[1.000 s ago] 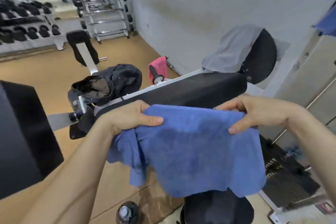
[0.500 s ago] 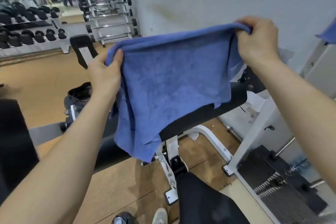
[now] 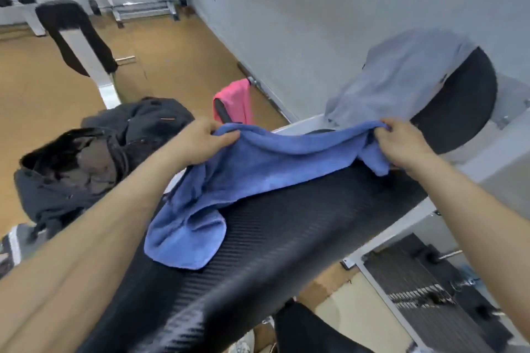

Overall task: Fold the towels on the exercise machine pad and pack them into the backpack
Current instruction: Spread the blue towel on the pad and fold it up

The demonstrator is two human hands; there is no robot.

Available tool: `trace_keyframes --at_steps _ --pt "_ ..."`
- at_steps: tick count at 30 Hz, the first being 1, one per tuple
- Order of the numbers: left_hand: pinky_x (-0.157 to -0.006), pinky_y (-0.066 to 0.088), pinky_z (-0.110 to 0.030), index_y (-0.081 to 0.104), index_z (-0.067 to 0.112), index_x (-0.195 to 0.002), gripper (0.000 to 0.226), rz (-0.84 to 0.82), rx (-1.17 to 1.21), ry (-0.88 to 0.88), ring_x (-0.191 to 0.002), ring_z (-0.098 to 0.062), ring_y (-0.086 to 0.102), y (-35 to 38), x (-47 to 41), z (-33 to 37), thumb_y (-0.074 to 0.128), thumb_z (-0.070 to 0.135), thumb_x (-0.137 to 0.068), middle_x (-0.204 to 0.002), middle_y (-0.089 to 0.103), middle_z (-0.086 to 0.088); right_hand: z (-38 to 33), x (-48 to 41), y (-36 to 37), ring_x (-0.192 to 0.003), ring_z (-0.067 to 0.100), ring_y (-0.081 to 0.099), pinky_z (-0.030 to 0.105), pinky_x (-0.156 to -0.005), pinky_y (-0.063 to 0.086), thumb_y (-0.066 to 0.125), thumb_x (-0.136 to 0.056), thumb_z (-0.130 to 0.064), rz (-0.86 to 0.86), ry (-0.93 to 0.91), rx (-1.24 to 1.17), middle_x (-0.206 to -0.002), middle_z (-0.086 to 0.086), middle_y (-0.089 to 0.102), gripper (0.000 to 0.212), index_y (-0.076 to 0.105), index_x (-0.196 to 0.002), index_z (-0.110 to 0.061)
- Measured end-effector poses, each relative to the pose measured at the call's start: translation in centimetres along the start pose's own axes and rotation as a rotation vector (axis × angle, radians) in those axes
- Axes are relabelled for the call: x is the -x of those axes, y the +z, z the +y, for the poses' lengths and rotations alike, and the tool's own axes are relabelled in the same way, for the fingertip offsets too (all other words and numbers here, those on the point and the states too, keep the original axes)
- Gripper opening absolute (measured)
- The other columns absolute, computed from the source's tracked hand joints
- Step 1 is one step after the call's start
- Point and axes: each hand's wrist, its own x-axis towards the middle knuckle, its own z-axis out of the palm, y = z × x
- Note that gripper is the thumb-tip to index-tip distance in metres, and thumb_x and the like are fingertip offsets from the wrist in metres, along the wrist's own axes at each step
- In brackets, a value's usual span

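Pad [image 3: 301, 226] w/ blue towel [image 3: 258, 169]; both hands pinching corners.

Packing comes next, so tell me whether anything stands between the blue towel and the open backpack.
Nothing visible does. The left hand and right hand hold the blue towel on the pad; the backpack gapes open beside the pad's left end.

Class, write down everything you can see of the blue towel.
The blue towel is soft, fuzzy cloth, unfolded and rumpled. It lies across the black pad, its near left end bunched up. The left hand grips its far left corner and the right hand pinches its far right corner, holding that edge slightly raised.
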Motion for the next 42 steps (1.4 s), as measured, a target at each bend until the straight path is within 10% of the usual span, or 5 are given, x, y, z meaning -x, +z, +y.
trace_keyframes --at_steps 11,20,31,38,42 --pt "-0.064 0.043 -0.017 0.062 0.032 -0.071 0.028 0.551 0.63 0.346 -0.065 0.006 0.053 -3.5 -7.2 2.1 0.058 0.019 -0.095 -0.061 0.06 0.022 -6.1 -6.9 -1.5 -0.063 -0.006 0.044 0.016 -0.064 0.037 0.036 -0.089 -0.011 0.596 -0.122 -0.591 -0.069 -0.016 0.049 0.026 0.052 -0.075 -0.027" --pt "-0.064 0.038 -0.026 0.053 0.02 -0.084 0.016 -0.708 -0.347 0.359 -0.065 -0.005 0.043 -1.1 -1.0 0.4 0.066 0.028 -0.085 -0.07 0.046 0.012 3.8 -2.8 -1.2 -0.1 0.033 0.061 0.043 -0.085 0.049 0.039 -0.085 -0.014 0.274 0.038 -0.092 -0.101 0.015 0.069 0.034 0.069 -0.101 -0.014" --pt "-0.073 0.053 -0.033 0.064 0.008 -0.1 0.024 -1.683 -0.377 0.306 -0.072 -0.013 0.062 1.0 2.0 5.3 0.062 0.031 -0.094 -0.086 0.07 -0.014 4.2 0.2 -2.7 -0.104 0.028 0.056 0.03 -0.083 0.043 0.038 -0.073 0.017 0.091 0.083 0.125 -0.11 0.011 0.067 0.046 0.072 -0.078 -0.014" --pt "-0.071 0.052 -0.033 0.072 0.009 -0.087 0.028 -0.546 0.022 0.227 -0.077 -0.018 0.06 7.6 -10.9 7.7 0.048 0.022 -0.097 -0.087 0.07 -0.005 3.6 0.4 -2.6 -0.091 0.023 0.055 0.03 -0.075 0.038 0.051 -0.091 -0.02 0.186 0.257 0.0 -0.093 0.003 0.065 0.018 0.068 -0.093 -0.019" --pt "-0.076 0.041 -0.034 0.063 0.009 -0.093 0.041 -0.509 -0.115 0.067 -0.09 -0.028 0.056 14.8 -15.8 7.9 0.041 0.043 -0.098 -0.09 0.058 -0.006 3.4 -0.6 -1.3 -0.111 0.025 0.056 0.029 -0.08 0.038 0.06 -0.088 -0.046 0.126 0.355 0.006 -0.117 0.003 0.062 0.045 0.059 -0.125 -0.02"
